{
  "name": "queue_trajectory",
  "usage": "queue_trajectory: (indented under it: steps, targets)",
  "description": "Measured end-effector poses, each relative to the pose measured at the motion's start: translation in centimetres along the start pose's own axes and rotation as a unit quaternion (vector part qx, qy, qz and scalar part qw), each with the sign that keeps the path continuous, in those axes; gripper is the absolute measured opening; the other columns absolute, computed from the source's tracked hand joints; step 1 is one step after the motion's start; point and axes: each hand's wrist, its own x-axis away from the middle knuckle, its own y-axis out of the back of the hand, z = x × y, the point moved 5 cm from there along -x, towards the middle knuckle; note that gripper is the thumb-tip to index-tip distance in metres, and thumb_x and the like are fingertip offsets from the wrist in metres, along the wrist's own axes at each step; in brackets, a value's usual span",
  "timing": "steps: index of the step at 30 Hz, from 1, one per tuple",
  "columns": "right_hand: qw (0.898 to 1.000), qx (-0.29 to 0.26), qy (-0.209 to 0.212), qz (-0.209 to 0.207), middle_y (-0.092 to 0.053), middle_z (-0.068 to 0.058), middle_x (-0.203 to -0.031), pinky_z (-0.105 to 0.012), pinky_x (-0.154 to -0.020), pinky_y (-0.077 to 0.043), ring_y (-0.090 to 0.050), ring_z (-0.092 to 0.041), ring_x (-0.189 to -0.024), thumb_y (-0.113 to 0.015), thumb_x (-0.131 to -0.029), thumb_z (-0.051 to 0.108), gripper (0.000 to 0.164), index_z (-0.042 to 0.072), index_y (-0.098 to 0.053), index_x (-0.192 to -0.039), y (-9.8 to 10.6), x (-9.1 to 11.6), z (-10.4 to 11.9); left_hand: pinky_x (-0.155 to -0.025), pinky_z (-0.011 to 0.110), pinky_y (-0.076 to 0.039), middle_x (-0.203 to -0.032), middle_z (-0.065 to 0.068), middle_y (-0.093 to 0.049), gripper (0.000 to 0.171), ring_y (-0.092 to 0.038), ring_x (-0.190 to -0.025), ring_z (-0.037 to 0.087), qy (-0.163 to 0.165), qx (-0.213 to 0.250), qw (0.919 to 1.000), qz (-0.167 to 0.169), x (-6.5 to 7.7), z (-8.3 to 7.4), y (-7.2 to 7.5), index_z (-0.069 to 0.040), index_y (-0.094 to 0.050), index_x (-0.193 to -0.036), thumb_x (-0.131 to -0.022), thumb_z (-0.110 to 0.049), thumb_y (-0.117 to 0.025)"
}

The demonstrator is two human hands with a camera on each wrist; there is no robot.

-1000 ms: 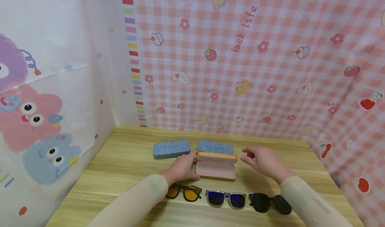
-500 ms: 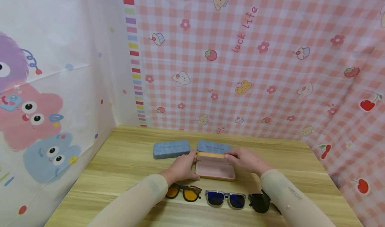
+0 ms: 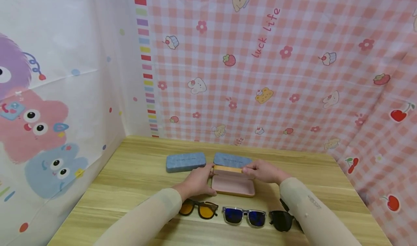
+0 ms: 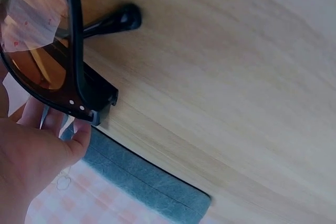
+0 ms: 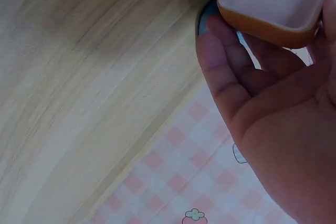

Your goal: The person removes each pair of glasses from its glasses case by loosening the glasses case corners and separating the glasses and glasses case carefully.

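An orange glasses case [image 3: 233, 185] with a pale pink lining lies opened on the table, its lid raised at the back. My left hand [image 3: 196, 182] holds the case's left end, thumb at the front corner and fingers at the back. At the lid's right end my right hand [image 3: 265, 171] pinches the edge, and in the right wrist view its fingers [image 5: 239, 69] curl behind the lid [image 5: 273, 27]. In front lie sunglasses with orange lenses [image 3: 206, 210], clear-framed ones with blue lenses [image 3: 233, 215] and black ones [image 3: 281, 220], partly hidden by my right sleeve.
Two blue glasses cases, a left one [image 3: 186, 162] and a right one [image 3: 232, 159], stand behind, the right one partly covered by the orange lid. Patterned cloth [image 3: 247, 75] hangs along the back of the wooden table [image 3: 130, 173] and at both sides.
My right hand has moved left from beside the orange case and taken hold of its lid. The left hand stays on the case's left end.
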Motion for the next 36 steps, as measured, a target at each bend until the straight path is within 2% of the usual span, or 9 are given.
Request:
queue_trajectory:
  steps: [6,10,16,19,20,23,25,30,36]
  targets:
    - [0.999,-0.013,-0.016,0.034,-0.067,-0.013,-0.148,-0.056,-0.109,-0.055,-0.072,-0.03,-0.126,-0.058,-0.109,0.049,0.049,0.022,-0.066,-0.148,0.0,-0.2,-0.2,-0.112,0.05,-0.054,-0.141,0.009,-0.073,0.107,-0.067,-0.131,0.033,0.002,-0.004,1.0,0.006,-0.2,0.0,0.0,-0.011,-0.037,-0.164,-0.08,-0.04,-0.096]
    - [0.998,-0.025,-0.024,0.053,-0.065,-0.014,-0.151,-0.053,-0.106,-0.058,-0.07,-0.03,-0.129,-0.059,-0.109,0.048,0.049,0.023,-0.064,-0.151,0.1,-0.3,0.0,-0.112,0.051,-0.054,-0.141,0.009,-0.072,0.106,-0.066,-0.132,0.033,0.005,-0.003,0.9999,0.009,-0.2,0.0,0.1,-0.012,-0.037,-0.163,-0.08,-0.042,-0.096]
    - [0.997,-0.022,-0.032,0.066,-0.065,-0.013,-0.15,-0.047,-0.092,-0.057,-0.068,-0.022,-0.108,-0.059,-0.109,0.045,0.048,0.025,-0.063,-0.152,0.1,-0.5,0.3,-0.11,0.049,-0.055,-0.138,0.007,-0.074,0.102,-0.067,-0.129,0.031,0.001,-0.001,1.0,0.008,-0.3,0.0,0.1,-0.013,-0.042,-0.161,-0.08,-0.042,-0.096]
    - [0.996,-0.002,-0.034,0.078,-0.062,-0.013,-0.154,-0.05,-0.098,-0.059,-0.07,-0.026,-0.117,-0.057,-0.11,0.046,0.048,0.027,-0.06,-0.154,0.1,-0.6,0.5,-0.111,0.05,-0.054,-0.138,0.007,-0.074,0.101,-0.067,-0.129,0.031,0.002,-0.001,1.0,0.005,-0.3,0.1,0.1,-0.014,-0.042,-0.161,-0.08,-0.042,-0.096]
    - [0.996,0.007,-0.036,0.082,-0.06,-0.014,-0.156,-0.051,-0.102,-0.058,-0.069,-0.028,-0.126,-0.057,-0.11,0.046,0.048,0.029,-0.059,-0.155,0.1,-0.6,0.6,-0.111,0.05,-0.054,-0.138,0.007,-0.074,0.101,-0.067,-0.129,0.031,0.003,0.001,1.0,0.003,-0.4,0.1,0.1,-0.014,-0.043,-0.161,-0.08,-0.042,-0.096]
    - [0.994,0.028,-0.037,0.096,-0.059,-0.011,-0.158,-0.053,-0.106,-0.055,-0.067,-0.03,-0.127,-0.056,-0.11,0.047,0.048,0.034,-0.056,-0.156,-0.1,-0.7,0.9,-0.111,0.05,-0.054,-0.137,0.008,-0.074,0.1,-0.067,-0.129,0.032,0.006,0.002,1.0,0.001,-0.4,0.2,0.1,-0.014,-0.044,-0.16,-0.08,-0.041,-0.096]
    - [0.994,0.039,-0.035,0.098,-0.06,-0.009,-0.158,-0.055,-0.111,-0.051,-0.065,-0.031,-0.131,-0.056,-0.11,0.046,0.048,0.036,-0.055,-0.157,-0.1,-0.6,1.1,-0.111,0.049,-0.054,-0.136,0.007,-0.074,0.099,-0.067,-0.129,0.031,0.007,0.004,1.0,-0.001,-0.3,0.2,0.1,-0.014,-0.045,-0.159,-0.079,-0.041,-0.097]
    - [0.996,0.04,-0.013,0.084,-0.056,-0.013,-0.16,-0.062,-0.12,-0.044,-0.051,-0.038,-0.15,-0.055,-0.112,0.041,0.047,0.032,-0.054,-0.158,-0.6,-0.1,1.3,-0.109,0.049,-0.055,-0.135,0.007,-0.074,0.095,-0.068,-0.127,0.031,0.004,0.01,0.9999,-0.002,-0.2,0.0,0.2,-0.013,-0.049,-0.156,-0.078,-0.04,-0.098]
    - [0.996,0.067,0.011,0.061,-0.057,-0.02,-0.158,-0.051,-0.102,-0.05,-0.061,-0.028,-0.129,-0.056,-0.111,0.039,0.051,0.028,-0.052,-0.16,-1.4,0.5,1.4,-0.108,0.048,-0.056,-0.136,0.007,-0.073,0.09,-0.068,-0.126,0.029,0.004,0.002,1.0,0.0,-0.3,0.0,0.1,-0.014,-0.052,-0.151,-0.078,-0.04,-0.097]
